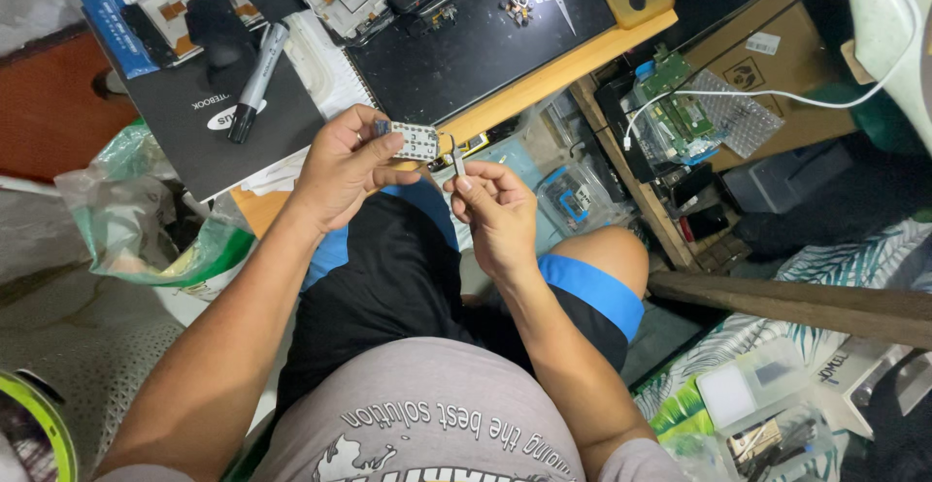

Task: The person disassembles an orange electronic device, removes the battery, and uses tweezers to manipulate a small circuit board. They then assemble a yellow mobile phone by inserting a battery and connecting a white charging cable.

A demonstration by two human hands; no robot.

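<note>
My left hand pinches a small white circuit board with dark dots; my right hand grips thin metal tweezers just beside it, both above my lap off the table's near edge. Black mat farther back, black notebook with grey marker at left.

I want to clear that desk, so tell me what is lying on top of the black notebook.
On the black notebook lies a grey marker pen, its dark tip toward the person. A black pouch overlaps its top edge and covers whatever lies there.
</note>
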